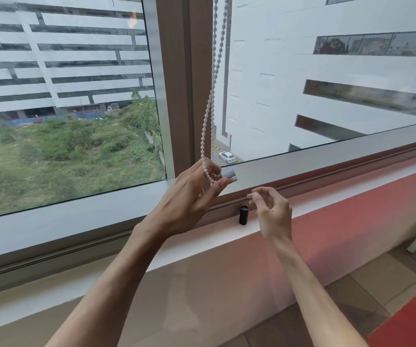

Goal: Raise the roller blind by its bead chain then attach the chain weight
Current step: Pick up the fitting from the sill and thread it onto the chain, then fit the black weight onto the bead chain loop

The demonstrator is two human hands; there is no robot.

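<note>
White plastic beads of the hanging bead chain [211,101] were looped at their lower end over the fingers of the left hand [189,194], whose grip pinched a small pale grey cylindrical piece [229,174] against the chain loop, just above the window frame. The right hand [273,211] hovered near, loosely curled and holding nothing. A short black cylinder [243,215] stood upright on the white window sill [201,244] — possibly the weight's other half. No blind was seen across the glass, so attaching the weight was judged the step in hand — next, the black part would likely need picking up and joining.
</note>
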